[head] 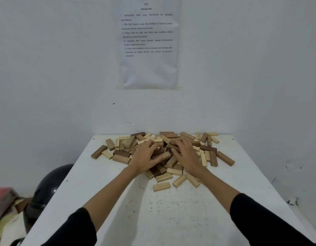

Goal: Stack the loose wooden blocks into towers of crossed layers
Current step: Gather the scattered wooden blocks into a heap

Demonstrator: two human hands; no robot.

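A loose heap of wooden blocks (121, 153), pale, tan and dark brown, lies across the far half of the white table (153, 210). No tower stands anywhere. My left hand (144, 155) rests on the middle of the heap with its fingers spread and bent over the blocks. My right hand (187, 155) lies beside it, fingers spread over the blocks to the right. Neither hand lifts a block. A few pale blocks (161, 186) lie apart at the near side of the heap, and a long brown block (225, 158) sits at the right end.
The table stands against a white wall with a printed sheet (148, 43) taped above it. A black helmet (50, 183) and red and striped items (2, 197) lie off the left table edge. The table's near half is bare white surface.
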